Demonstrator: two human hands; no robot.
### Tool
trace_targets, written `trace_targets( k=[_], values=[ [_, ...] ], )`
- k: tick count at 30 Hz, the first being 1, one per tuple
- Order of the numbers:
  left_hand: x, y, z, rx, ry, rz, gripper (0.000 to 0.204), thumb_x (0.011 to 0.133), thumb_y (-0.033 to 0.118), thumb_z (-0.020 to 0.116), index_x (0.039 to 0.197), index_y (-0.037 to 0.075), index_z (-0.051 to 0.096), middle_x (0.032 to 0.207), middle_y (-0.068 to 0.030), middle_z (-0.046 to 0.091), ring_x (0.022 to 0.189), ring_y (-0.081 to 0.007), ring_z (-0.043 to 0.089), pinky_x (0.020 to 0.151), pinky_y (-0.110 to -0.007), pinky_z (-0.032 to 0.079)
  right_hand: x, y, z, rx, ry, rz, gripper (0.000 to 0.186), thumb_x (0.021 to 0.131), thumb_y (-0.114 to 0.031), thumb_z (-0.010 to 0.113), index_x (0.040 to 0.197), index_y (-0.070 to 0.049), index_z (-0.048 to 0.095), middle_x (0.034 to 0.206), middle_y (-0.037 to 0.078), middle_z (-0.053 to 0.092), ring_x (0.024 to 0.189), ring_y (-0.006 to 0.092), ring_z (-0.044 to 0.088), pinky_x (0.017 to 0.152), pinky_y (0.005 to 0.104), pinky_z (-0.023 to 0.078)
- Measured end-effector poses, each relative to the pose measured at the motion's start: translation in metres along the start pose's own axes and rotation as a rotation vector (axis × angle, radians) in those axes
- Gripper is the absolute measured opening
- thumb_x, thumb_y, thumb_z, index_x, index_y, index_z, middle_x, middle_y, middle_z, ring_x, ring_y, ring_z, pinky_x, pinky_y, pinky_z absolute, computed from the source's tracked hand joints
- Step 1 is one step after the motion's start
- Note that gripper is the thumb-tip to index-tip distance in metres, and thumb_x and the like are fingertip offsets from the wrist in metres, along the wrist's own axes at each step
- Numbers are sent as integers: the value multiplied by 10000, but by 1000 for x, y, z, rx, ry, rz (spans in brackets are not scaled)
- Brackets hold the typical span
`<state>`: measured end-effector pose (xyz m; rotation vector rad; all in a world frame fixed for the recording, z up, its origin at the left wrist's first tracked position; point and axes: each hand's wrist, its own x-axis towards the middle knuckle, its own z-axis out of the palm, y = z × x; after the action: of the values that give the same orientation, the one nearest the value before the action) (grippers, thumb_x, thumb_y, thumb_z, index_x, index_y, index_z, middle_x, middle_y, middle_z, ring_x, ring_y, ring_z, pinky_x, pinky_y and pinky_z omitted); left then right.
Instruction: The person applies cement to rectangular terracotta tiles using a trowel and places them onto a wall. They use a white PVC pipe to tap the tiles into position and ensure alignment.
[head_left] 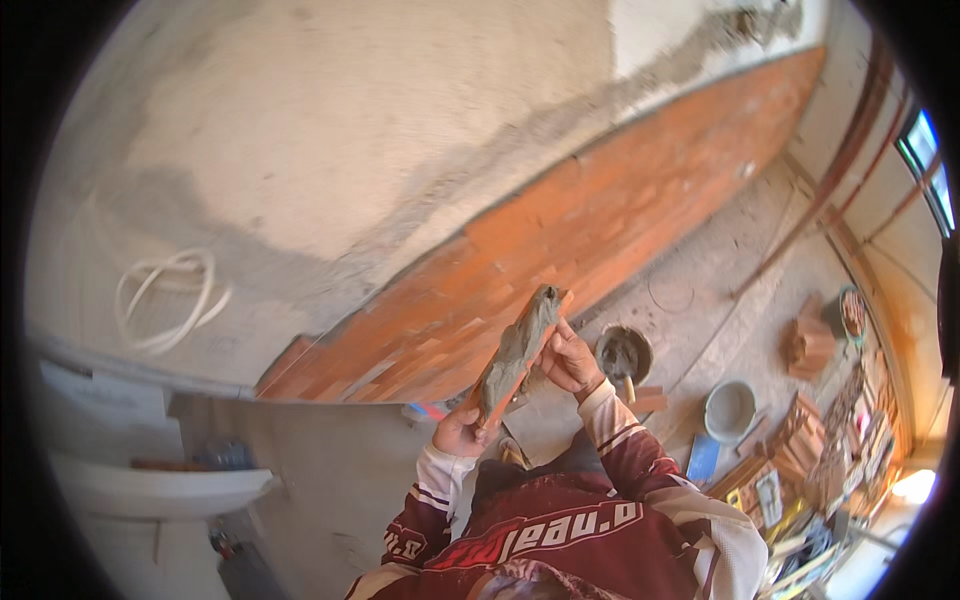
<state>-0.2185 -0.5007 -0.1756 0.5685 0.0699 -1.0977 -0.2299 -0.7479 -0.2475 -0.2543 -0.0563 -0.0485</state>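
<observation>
Holding a slim terracotta tile [526,364] out in front of the body, between both hands, raised above the floor [690,310] and seen against the orange brick facing [560,240] low on the wall. Running slantwise along its long axis, from a lower end at left, nearer the body, to an upper end at right, pointing away toward the facing. Turned with its broad side up to the head, and coated along most of its length with thick, uneven grey mortar [516,348], leaving strips of bare orange along the edges and at the upper tip.

Gripping the lower end with the left hand [458,436], narrowly closed around the tile. Grasping the right long edge, nearer the upper end, with the right hand [572,362], thumb and fingers drawn in on the tile. Cannot tell how far the fingertips reach underneath.

Standing just to the right of the right hand, on the floor, with more grey mix inside: a dark round bucket [649,349]. Set farther right: a pale grey bucket [730,411], near stacked terracotta pieces [798,438]. Looped at far left: a white cable [205,290].
</observation>
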Motion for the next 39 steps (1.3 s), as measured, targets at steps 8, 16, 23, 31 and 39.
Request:
trace_targets(
  k=[8,16,23,31,39],
  values=[
    [-85,30,9,-141,-27,164,241,855,189,642,999,-1,607,731,-86,558,631,-146,474,577,-273,364,10,53,97,-146,-83,100,210,908,-201,683,1058,-97,579,955,12,622,947,181,617,875,398,510],
    [-138,90,-38,-139,-72,208,217,906,232,617,1004,38,608,772,-59,598,646,-144,508,578,-271,385,26,142,129,-201,-18,-14,154,928,-224,656,986,-133,546,874,-45,572,930,159,601,900,380,488],
    [-167,157,-71,312,299,201,287,908,349,658,896,63,653,729,-40,612,618,-146,547,511,-272,393,51,195,136,-195,195,-216,140,938,-244,630,996,-161,533,868,-31,541,873,158,585,883,355,489],
    [-189,216,-30,2252,613,1421,220,783,169,740,963,75,655,871,-59,603,834,-255,554,745,-390,438,52,199,146,-223,318,-337,202,920,-218,651,1042,-105,537,925,8,535,893,189,587,909,366,516],
    [-159,227,-35,2538,682,1289,124,808,106,591,922,102,640,939,-54,572,940,-257,508,815,-407,396,63,208,145,-226,366,-418,290,921,-179,658,1147,-57,523,990,34,556,918,209,606,920,395,541]
  ],
)
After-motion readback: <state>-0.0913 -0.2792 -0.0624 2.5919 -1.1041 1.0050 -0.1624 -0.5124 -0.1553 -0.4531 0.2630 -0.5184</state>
